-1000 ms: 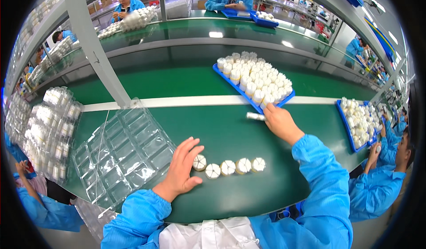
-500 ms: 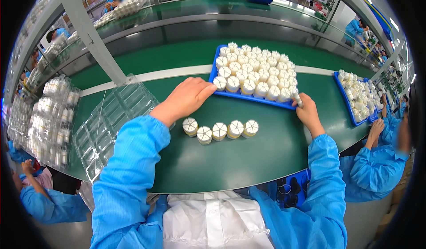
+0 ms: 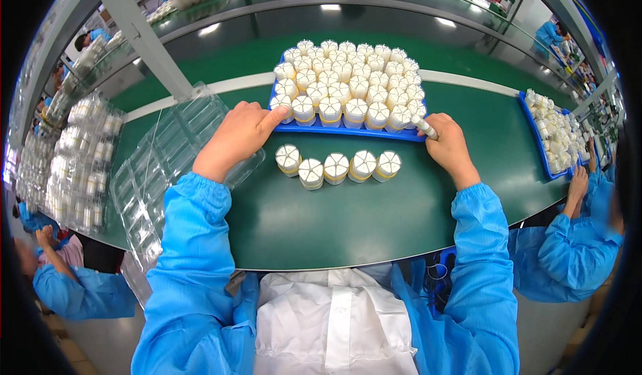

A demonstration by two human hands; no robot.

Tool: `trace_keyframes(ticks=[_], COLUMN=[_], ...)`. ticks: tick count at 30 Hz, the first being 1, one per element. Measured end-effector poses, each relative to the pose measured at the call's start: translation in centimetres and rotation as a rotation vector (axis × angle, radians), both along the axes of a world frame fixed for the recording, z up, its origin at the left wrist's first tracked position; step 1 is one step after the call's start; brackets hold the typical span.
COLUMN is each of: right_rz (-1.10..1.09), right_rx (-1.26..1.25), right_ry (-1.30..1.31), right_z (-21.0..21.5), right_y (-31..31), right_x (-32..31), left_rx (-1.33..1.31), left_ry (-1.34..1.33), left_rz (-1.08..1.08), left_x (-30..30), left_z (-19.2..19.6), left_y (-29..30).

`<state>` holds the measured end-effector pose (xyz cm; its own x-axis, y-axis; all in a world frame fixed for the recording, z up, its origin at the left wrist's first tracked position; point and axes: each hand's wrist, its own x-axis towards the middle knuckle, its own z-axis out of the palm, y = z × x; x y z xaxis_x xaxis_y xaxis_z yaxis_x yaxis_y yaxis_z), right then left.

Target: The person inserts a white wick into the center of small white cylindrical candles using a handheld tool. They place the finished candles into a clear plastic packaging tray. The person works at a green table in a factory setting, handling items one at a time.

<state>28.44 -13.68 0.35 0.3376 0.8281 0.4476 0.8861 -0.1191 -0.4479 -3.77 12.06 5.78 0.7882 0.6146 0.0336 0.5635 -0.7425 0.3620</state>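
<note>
A shallow blue tray (image 3: 348, 132) lies on the green tabletop in front of me, packed with upright white cylinders (image 3: 339, 91) whose tops are split into wedges. My left hand (image 3: 237, 134) grips the tray's near left corner, thumb stretched along the rim against a corner cylinder; its other fingers are partly hidden. At the near right corner my right hand (image 3: 449, 144) is closed on the rim. A small whitish tube-like piece (image 3: 425, 128) shows at its thumb; I cannot tell whether it is a finger covering. Between my arms stands a short row of loose cylinders (image 3: 336, 168).
Clear plastic blister trays (image 3: 164, 174) lie beside my left arm. Farther left, filled blister packs (image 3: 83, 168) are stacked high. A second blue tray of white parts (image 3: 548, 134) sits at the right, near a co-worker's hand (image 3: 576, 184). A grey post (image 3: 144, 41) rises at the far left.
Both hands have shifted the blue tray leftward and turned it, so its near edge lies straighter across the table. The loose row keeps its arrangement; the whole view has shifted a little.
</note>
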Motion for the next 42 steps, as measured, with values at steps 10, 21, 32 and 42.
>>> trace_keyframes(ticks=[10,21,32,42], right_rz=[-0.112,0.722,0.584,0.588], right_rx=[0.438,0.13,-0.075,0.236], right_ry=[-0.017,0.016,-0.095,0.402], right_z=[0.7,3.7,-0.1,2.2], right_y=[-2.0,0.8,2.3,3.7], right_x=[0.5,-17.5,-18.2,-19.8], left_rx=[0.064,0.062,-0.29,-0.158], left_ry=[-0.407,-0.373,-0.347,-0.557], left_rz=[-0.195,-0.464,-0.608,-0.366], left_x=[-4.1,-4.3,-5.7,-9.2], left_z=[-1.9,-2.8,-2.7,-4.8], left_y=[-5.5,-4.7,-5.3,-11.2])
